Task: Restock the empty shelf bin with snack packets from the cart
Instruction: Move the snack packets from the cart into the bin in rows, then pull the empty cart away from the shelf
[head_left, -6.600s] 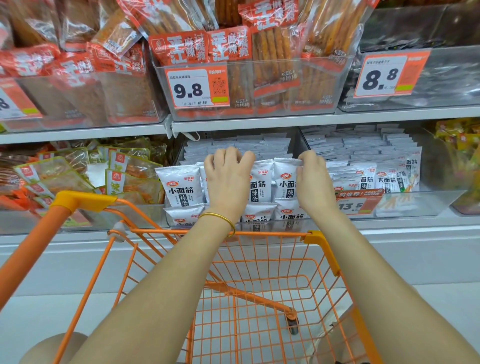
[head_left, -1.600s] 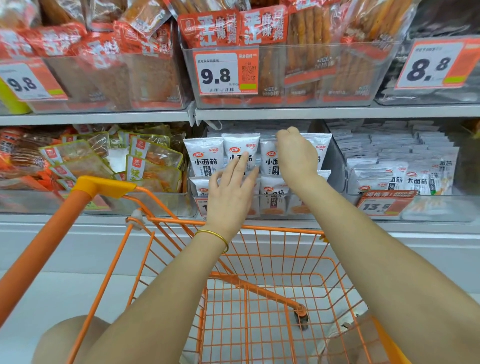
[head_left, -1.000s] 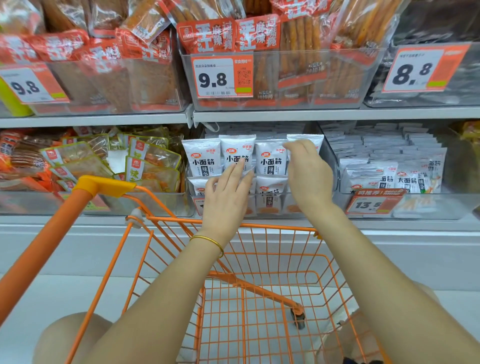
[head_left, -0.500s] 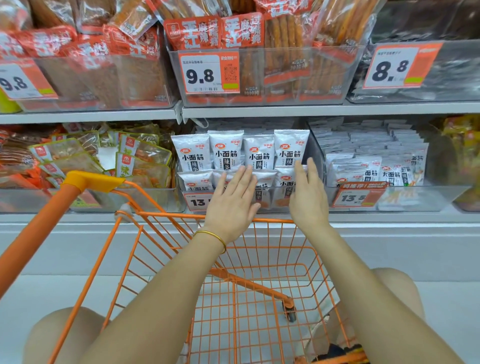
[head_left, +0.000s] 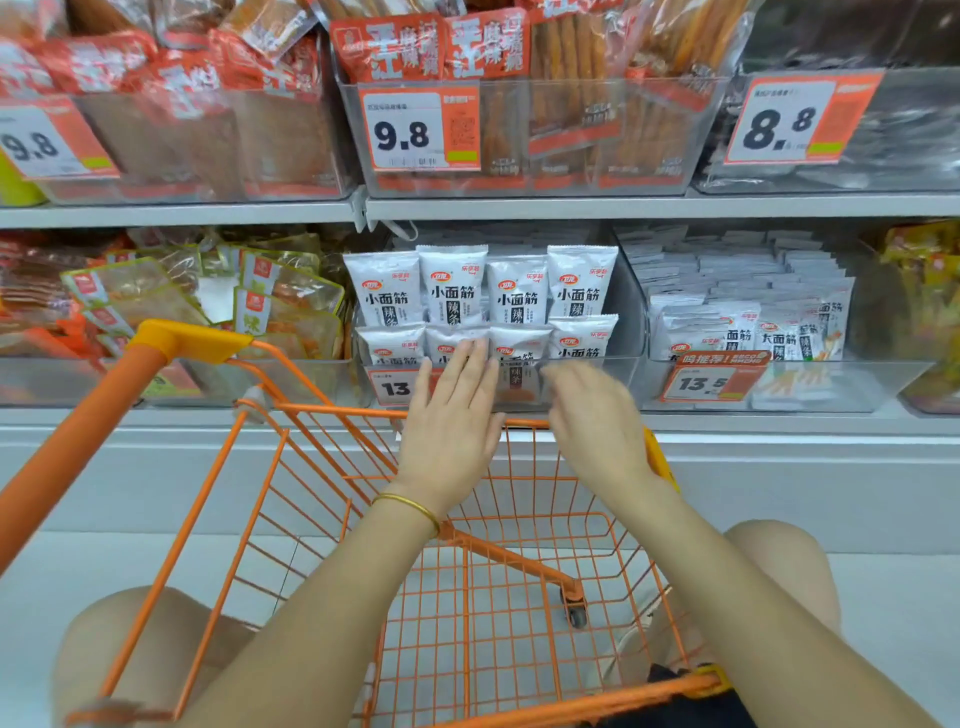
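Note:
White snack packets (head_left: 452, 283) stand upright in two rows inside the clear shelf bin (head_left: 631, 332) on the lower shelf. My left hand (head_left: 452, 415), with a gold bangle at the wrist, is flat and open in front of the bin's front wall, fingertips over the lower row. My right hand (head_left: 597, 415) is blurred, fingers loose and apart, holding nothing, just before the bin's front. The orange wire cart (head_left: 332, 483) stands below my arms, and I see no packets in its basket.
A second clear bin of white packets (head_left: 748, 306) sits to the right with a 13.5 price tag (head_left: 709, 382). Yellow-green packs (head_left: 270, 296) fill the left bin. The upper shelf (head_left: 519, 208) holds red snack bags behind 9.8 and 8.8 tags. The cart handle (head_left: 171, 343) is at left.
Both hands have drawn back from the packets toward the cart; the right hand dropped from the top row to the bin's front. The packets stay standing in two rows.

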